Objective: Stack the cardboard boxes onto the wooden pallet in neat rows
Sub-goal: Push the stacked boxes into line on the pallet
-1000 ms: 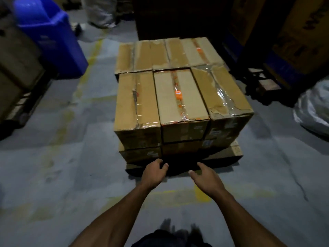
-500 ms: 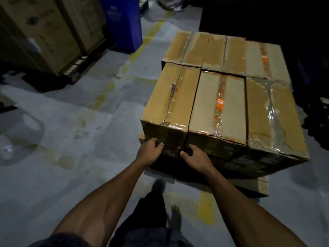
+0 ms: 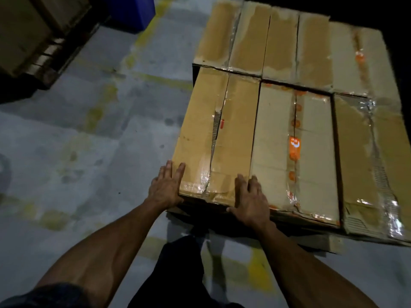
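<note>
Cardboard, brown and scuffed, fills my head view: boxes packed tight on the wooden pallet (image 3: 327,245), of which I see only a pale strip at the near edge under the stack.

Landmark = near-left box (image 3: 213,138), top layer. Its top flaps meet at a torn centre seam w/ corrugation showing, a small red mark by the tear, clear tape shiny and wrinkled at the near end. Touching it on the right is the middle box (image 3: 273,152), paler, w/ orange-printed tape down its seam and an orange label. Right of that, the far-right box (image 3: 355,165), heavily taped, tape crinkled and glinting. Behind the landmark box runs a back row (image 3: 282,45) of boxes laid crosswise, edges flush against it.

Left hand (image 3: 165,186) lies at the landmark box's near-left corner, fingers straight along the left edge, nothing grasped. Right hand (image 3: 250,202) lies flat on its near-right corner, spilling onto the middle box, fingers straight, thumb over the near edge, grasping nothing.

Left of the landmark box: grey concrete floor (image 3: 84,156) w/ worn yellow paint. Far left beyond it, a blue bin (image 3: 131,10) and more cartons (image 3: 24,30) on another pallet.
</note>
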Demonstrator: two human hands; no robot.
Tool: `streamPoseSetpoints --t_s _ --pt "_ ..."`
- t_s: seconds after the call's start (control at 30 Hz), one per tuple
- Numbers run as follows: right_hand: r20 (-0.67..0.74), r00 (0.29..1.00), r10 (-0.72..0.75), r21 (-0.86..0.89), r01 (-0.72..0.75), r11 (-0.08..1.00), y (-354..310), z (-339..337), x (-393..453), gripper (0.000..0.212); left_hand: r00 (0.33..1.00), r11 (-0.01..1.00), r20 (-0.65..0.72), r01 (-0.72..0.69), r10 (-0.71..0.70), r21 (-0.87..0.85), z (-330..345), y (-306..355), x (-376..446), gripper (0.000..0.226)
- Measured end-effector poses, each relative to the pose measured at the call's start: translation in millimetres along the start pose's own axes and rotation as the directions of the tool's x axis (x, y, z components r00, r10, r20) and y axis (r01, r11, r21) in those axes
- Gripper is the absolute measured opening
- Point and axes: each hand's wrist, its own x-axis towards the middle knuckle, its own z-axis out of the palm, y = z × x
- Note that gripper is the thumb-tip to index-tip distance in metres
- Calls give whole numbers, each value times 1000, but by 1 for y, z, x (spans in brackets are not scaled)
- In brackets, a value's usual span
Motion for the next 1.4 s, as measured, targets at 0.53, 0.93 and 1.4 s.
streamPoseSetpoints --t_s 0.53,0.93,1.4 --pt "64 996 56 -111 -48 993 -8 16 15 106 994 997 -87 -71 71 5 9 -9 17 113" --pt "32 999 43 -185 -36 982 -9 15 15 104 993 996 -84 -80 82 28 5 -8 17 110" --pt "84 995 54 -175 -39 984 -11 13 15 101 998 997 -29 -58 59 60 0 -2 15 114"
